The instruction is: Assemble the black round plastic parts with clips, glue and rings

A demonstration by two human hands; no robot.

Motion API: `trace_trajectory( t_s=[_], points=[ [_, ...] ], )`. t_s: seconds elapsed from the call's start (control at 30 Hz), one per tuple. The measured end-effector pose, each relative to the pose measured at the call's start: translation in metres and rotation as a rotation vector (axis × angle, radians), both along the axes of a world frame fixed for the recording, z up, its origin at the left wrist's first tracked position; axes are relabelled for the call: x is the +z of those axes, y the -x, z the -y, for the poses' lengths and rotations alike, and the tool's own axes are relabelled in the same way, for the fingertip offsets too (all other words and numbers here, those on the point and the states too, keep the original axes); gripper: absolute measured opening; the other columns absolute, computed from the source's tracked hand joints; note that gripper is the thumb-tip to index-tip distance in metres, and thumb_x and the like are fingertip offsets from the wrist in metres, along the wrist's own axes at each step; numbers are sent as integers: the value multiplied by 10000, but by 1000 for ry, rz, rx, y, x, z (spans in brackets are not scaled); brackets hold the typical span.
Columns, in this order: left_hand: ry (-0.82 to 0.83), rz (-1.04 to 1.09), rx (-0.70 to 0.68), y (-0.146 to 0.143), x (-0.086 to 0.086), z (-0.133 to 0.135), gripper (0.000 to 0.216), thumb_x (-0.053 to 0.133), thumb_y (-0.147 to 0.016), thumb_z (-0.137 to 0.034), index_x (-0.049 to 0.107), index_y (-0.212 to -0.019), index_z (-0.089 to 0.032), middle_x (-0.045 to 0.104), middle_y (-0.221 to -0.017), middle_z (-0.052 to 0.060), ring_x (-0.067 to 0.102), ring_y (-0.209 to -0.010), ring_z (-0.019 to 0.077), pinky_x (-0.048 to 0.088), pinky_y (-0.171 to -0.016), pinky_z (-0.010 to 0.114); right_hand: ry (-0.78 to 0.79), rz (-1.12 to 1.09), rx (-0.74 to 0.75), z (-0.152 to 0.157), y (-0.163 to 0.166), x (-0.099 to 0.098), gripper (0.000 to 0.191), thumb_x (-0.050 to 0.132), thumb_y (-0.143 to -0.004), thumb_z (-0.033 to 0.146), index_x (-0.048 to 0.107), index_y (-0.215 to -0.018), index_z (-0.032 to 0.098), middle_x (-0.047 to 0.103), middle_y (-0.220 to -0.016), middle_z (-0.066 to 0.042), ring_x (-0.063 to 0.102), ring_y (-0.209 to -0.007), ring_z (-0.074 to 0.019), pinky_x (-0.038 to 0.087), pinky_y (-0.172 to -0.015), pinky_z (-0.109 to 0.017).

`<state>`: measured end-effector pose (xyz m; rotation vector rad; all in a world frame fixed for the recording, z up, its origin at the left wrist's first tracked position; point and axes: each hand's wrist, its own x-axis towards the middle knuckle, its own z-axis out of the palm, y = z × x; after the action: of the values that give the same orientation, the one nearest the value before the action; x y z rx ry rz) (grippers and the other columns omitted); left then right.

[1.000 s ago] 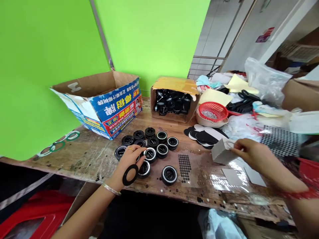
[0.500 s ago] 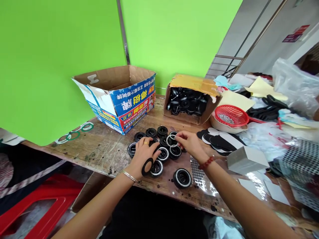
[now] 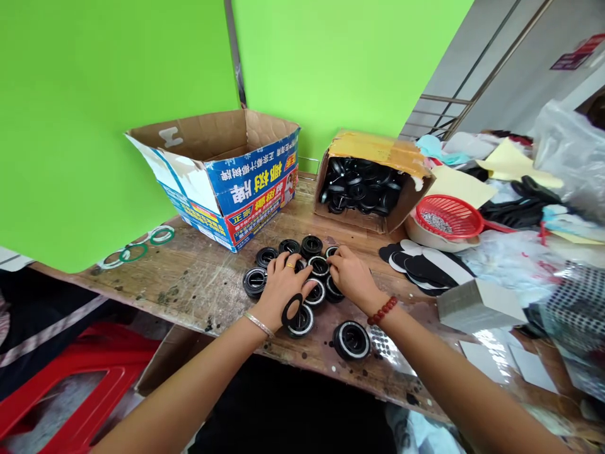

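- Caps, round black with pale rims, cluster at bench centre, probably light, stiff; grip by rim.
- Left hand pinches a flat black ring, likely thin and floppy.
- Right hand, at three o'clock, presses fingertips onto a cap; grasp unclear.

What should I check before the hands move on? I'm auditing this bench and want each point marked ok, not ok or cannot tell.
1. Left hand rests on the cluster of black round parts: ok.
2. Black ring hangs on the left hand's fingers: ok.
3. Right hand presses on a part in the cluster: ok; whether a white ring sits fully seated under it: cannot tell.
4. One part lies apart, close to the table's near edge: not ok.
5. Brown box of black parts lies open toward the hands: ok.
6. Grey block lies clear of both hands: ok.
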<state>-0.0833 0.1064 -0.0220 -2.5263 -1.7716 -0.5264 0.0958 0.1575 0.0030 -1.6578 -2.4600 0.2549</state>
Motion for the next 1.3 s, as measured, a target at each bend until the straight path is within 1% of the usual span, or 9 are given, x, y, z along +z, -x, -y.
trace_trajectory(
  t_s=[0.4,0.57,0.77,0.83,0.93,1.03,1.1,1.17,1.3],
  points=[
    [6,-48,-26,2,4,-5,338,500,-961,-416,676,-1208,-268,560,-1298,133,422,-1242,356,373,-998,530,103,-31,42,-5,-7,0,364,442,-852,82,757,-1018,159,663,-1066,-117,620,-958,-222,418,-775,-287],
    [6,-83,-45,2,6,-7,313,481,-974,-343,672,-1205,-252,595,-1229,117,449,-1208,333,377,-987,516,83,-7,54,-6,-6,0,341,455,-831,58,758,-965,141,658,-1015,-134,625,-894,-225,417,-721,-291],
    [-10,-81,-41,0,11,-9,260,534,-948,-332,713,-1116,-246,594,-1185,124,472,-1163,325,397,-977,521,16,-90,67,11,-16,1,342,480,-855,59,726,-1073,155,655,-1056,-122,621,-952,-210,470,-831,-293],
    [-33,-46,-26,0,9,-6,287,557,-935,-343,694,-1163,-235,590,-1193,137,481,-1158,330,416,-967,520,-86,-181,82,26,-37,4,317,495,-872,87,699,-1103,162,656,-1083,-120,610,-1003,-220,485,-888,-327],
    [-132,50,-59,1,4,6,404,562,-930,-345,599,-1301,-190,588,-1199,150,510,-1138,321,450,-952,493,-363,-286,62,47,-91,12,277,500,-898,155,675,-1113,169,658,-1109,-136,588,-1066,-270,487,-954,-444],
    [-304,181,-125,5,-4,24,376,521,-942,-383,590,-1274,-219,605,-1143,118,566,-1053,290,476,-917,462,-559,-197,-101,62,-159,23,311,529,-901,213,643,-1184,150,641,-1190,-176,560,-1153,-325,462,-998,-536],
    [-355,225,-195,7,-13,34,355,501,-946,-401,573,-1264,-261,603,-1129,97,591,-1013,281,480,-886,453,-555,-83,-229,70,-197,29,353,580,-883,242,623,-1213,128,633,-1225,-203,547,-1203,-351,447,-1016,-563],
    [-362,272,-225,9,-24,40,337,482,-946,-426,574,-1244,-299,599,-1121,85,604,-985,284,477,-867,461,-454,21,-302,75,-222,33,331,620,-868,241,633,-1177,124,648,-1212,-207,567,-1198,-342,456,-1016,-542],
    [-368,311,-384,3,-39,44,315,523,-921,-434,595,-1206,-319,612,-1132,79,630,-960,287,497,-841,465,-336,98,-333,77,-236,35,162,631,-886,209,674,-1022,132,681,-1166,-175,616,-1137,-275,476,-1010,-411]
  ],
)
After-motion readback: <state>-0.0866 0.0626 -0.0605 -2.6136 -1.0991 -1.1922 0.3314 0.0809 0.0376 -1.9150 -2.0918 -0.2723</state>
